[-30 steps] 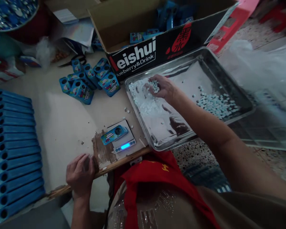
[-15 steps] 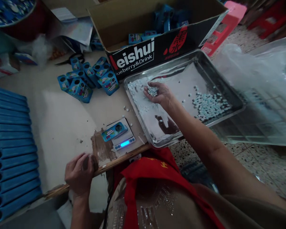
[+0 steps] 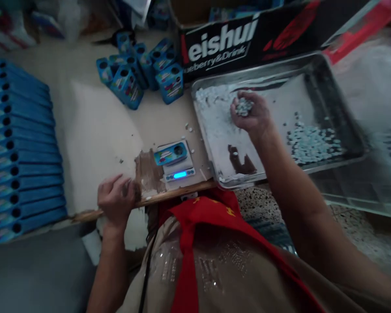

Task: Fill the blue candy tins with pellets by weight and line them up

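Note:
My right hand (image 3: 254, 114) is cupped palm up around a heap of small pale-blue candies (image 3: 243, 107), above the left part of a metal tray (image 3: 206, 150). More loose candies (image 3: 316, 145) lie at the tray's right end. My left hand (image 3: 115, 195) rests as a loose fist on the table's wooden front edge; nothing shows in its curled fingers. Between the hands, a small digital scale (image 3: 179, 174) with a lit blue display carries a blue candy box (image 3: 170, 154). The box lies on its side, with a round dark opening at its right end.
A row of blue boxes (image 3: 29, 152) lines the table's left side. Several more boxes (image 3: 127, 87) stand at the back, near scissors (image 3: 109, 40). Behind the tray is a black-printed carton (image 3: 221, 48). Stray candies lie between scale and tray. Clear plastic (image 3: 378, 100) is at right.
The view has shifted, so most things sit further right and higher. My right hand still holds the candies over the tray, its fingers curled in more. My left hand stays at the table edge.

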The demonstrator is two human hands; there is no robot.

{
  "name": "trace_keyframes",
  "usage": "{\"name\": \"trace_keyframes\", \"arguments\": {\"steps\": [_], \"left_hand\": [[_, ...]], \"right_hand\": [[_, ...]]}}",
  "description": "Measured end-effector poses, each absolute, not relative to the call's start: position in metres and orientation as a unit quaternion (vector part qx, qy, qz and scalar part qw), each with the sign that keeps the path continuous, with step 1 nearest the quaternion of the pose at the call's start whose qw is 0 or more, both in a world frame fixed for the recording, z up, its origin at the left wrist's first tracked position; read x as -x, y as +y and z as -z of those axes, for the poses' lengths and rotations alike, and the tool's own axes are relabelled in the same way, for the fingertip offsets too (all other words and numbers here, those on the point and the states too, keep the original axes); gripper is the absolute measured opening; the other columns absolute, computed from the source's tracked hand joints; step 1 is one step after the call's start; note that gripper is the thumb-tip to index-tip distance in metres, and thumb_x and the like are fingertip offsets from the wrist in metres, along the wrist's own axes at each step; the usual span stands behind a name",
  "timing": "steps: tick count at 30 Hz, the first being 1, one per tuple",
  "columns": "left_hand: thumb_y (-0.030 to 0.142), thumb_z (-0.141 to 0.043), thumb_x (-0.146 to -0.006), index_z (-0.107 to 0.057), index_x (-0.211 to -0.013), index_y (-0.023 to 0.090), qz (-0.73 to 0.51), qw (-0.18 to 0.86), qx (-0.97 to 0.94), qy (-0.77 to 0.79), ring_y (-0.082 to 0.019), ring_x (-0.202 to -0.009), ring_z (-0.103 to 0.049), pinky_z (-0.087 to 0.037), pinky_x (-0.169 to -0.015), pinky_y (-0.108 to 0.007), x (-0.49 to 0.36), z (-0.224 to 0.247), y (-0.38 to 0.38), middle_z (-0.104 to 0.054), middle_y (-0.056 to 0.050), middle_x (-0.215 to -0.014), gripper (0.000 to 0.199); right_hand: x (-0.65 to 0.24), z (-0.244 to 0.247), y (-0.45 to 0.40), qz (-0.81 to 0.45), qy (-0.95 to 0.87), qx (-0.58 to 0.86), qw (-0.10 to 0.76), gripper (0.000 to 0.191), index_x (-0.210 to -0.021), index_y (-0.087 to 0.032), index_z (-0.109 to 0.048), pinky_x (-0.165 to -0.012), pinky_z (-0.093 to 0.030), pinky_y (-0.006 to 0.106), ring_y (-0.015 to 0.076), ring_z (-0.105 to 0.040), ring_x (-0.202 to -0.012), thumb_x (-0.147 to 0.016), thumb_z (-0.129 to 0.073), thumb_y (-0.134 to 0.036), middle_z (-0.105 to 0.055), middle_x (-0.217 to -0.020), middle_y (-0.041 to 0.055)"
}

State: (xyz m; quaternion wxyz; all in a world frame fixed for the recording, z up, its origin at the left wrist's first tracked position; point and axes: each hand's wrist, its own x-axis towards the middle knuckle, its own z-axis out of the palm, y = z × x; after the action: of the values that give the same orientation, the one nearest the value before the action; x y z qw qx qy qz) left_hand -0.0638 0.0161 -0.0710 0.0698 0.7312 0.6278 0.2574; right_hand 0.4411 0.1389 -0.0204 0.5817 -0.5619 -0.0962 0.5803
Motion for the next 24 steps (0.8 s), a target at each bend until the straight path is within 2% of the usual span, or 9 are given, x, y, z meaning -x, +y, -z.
{"name": "trace_keyframes", "arguments": {"steps": [3, 5, 9, 11, 14, 16, 18, 20, 24], "left_hand": [[0.045, -0.072, -0.111, -0.082, -0.112, 0.023, -0.266, 0.086, -0.730, 0.624, -0.038, -0.129, -0.073, -0.054, -0.125, -0.061, 0.048, 0.058, 0.021, -0.080, -0.016, -0.130, 0.024], [0.044, -0.072, -0.111, -0.082, -0.116, 0.022, -0.268, 0.086, -0.732, 0.620, -0.035, -0.132, -0.073, -0.056, -0.126, -0.057, 0.036, 0.050, 0.027, -0.080, -0.014, -0.135, 0.024], [0.045, -0.076, -0.112, -0.083, -0.120, 0.021, -0.309, 0.100, -0.743, 0.586, -0.030, -0.133, -0.075, -0.058, -0.126, -0.051, 0.014, 0.041, 0.039, -0.082, -0.011, -0.134, 0.026], [0.048, -0.079, -0.112, -0.084, -0.123, 0.023, -0.356, 0.126, -0.745, 0.549, -0.029, -0.131, -0.077, -0.061, -0.124, -0.050, 0.006, 0.041, 0.042, -0.082, -0.009, -0.134, 0.028], [0.055, -0.084, -0.110, -0.084, -0.126, 0.025, -0.429, 0.199, -0.724, 0.503, -0.029, -0.127, -0.079, -0.066, -0.118, -0.047, -0.003, 0.046, 0.044, -0.082, -0.009, -0.132, 0.034], [0.061, -0.086, -0.108, -0.082, -0.131, 0.026, -0.454, 0.258, -0.701, 0.485, -0.028, -0.124, -0.079, -0.068, -0.114, -0.045, -0.008, 0.051, 0.044, -0.082, -0.009, -0.130, 0.042], [0.068, -0.089, -0.104, -0.078, -0.141, 0.027, -0.462, 0.306, -0.690, 0.466, -0.028, -0.125, -0.080, -0.068, -0.112, -0.043, -0.015, 0.056, 0.043, -0.081, -0.009, -0.134, 0.056], [0.072, -0.094, -0.098, -0.071, -0.153, 0.029, -0.460, 0.334, -0.689, 0.449, -0.030, -0.132, -0.079, -0.069, -0.114, -0.044, -0.024, 0.062, 0.043, -0.078, -0.011, -0.144, 0.073], [0.068, -0.102, -0.092, -0.062, -0.164, 0.032, -0.459, 0.329, -0.697, 0.442, -0.034, -0.145, -0.075, -0.068, -0.118, -0.048, -0.048, 0.069, 0.045, -0.074, -0.013, -0.154, 0.090]], "right_hand": [[-0.456, 0.022, 0.132, -0.604, -0.134, 0.568, 0.543, 0.036, -0.081, -0.021, -0.067, -0.068, -0.054, 0.011, 0.0057, -0.064, -0.068, -0.110, -0.050, -0.009, -0.063, -0.073, -0.0015], [-0.464, 0.022, 0.131, -0.625, -0.181, 0.551, 0.522, 0.039, -0.071, -0.021, -0.065, -0.059, -0.041, 0.004, 0.0013, -0.054, -0.058, -0.107, -0.054, -0.010, -0.059, -0.068, -0.0030], [-0.470, 0.025, 0.125, -0.660, -0.218, 0.524, 0.493, 0.037, -0.061, -0.013, -0.065, -0.054, -0.021, 0.006, -0.0053, -0.036, -0.046, -0.097, -0.063, -0.020, -0.062, -0.062, -0.0028], [-0.470, 0.030, 0.119, -0.665, -0.187, 0.517, 0.505, 0.030, -0.065, -0.014, -0.068, -0.053, -0.020, 0.006, -0.0054, -0.036, -0.045, -0.093, -0.067, -0.022, -0.060, -0.060, -0.0044], [-0.472, 0.043, 0.109, -0.682, -0.116, 0.488, 0.532, 0.014, -0.072, -0.022, -0.070, -0.052, -0.038, 0.007, 0.0033, -0.055, -0.055, -0.085, -0.074, -0.021, -0.063, -0.066, -0.0035], [-0.474, 0.055, 0.105, -0.734, 0.005, 0.387, 0.558, 0.012, -0.073, -0.024, -0.067, -0.051, -0.044, 0.012, 0.0093, -0.061, -0.064, -0.080, -0.074, -0.017, -0.070, -0.075, -0.0002], [-0.473, 0.065, 0.102, -0.773, 0.149, 0.232, 0.572, 0.013, -0.074, -0.024, -0.065, -0.047, -0.037, 0.013, 0.0100, -0.057, -0.063, -0.079, -0.074, -0.015, -0.071, -0.080, 0.0005], [-0.468, 0.070, 0.101, -0.773, 0.213, 0.174, 0.572, 0.011, -0.077, -0.024, -0.066, -0.045, -0.028, 0.012, 0.0072, -0.049, -0.057, -0.083, -0.075, -0.021, -0.067, -0.080, -0.0002], [-0.439, 0.056, 0.101, -0.706, 0.146, 0.321, 0.614, 0.025, -0.080, -0.023, -0.063, -0.046, -0.022, 0.011, 0.0044, -0.048, -0.053, -0.101, -0.059, -0.036, -0.061, -0.074, -0.0020]]}}
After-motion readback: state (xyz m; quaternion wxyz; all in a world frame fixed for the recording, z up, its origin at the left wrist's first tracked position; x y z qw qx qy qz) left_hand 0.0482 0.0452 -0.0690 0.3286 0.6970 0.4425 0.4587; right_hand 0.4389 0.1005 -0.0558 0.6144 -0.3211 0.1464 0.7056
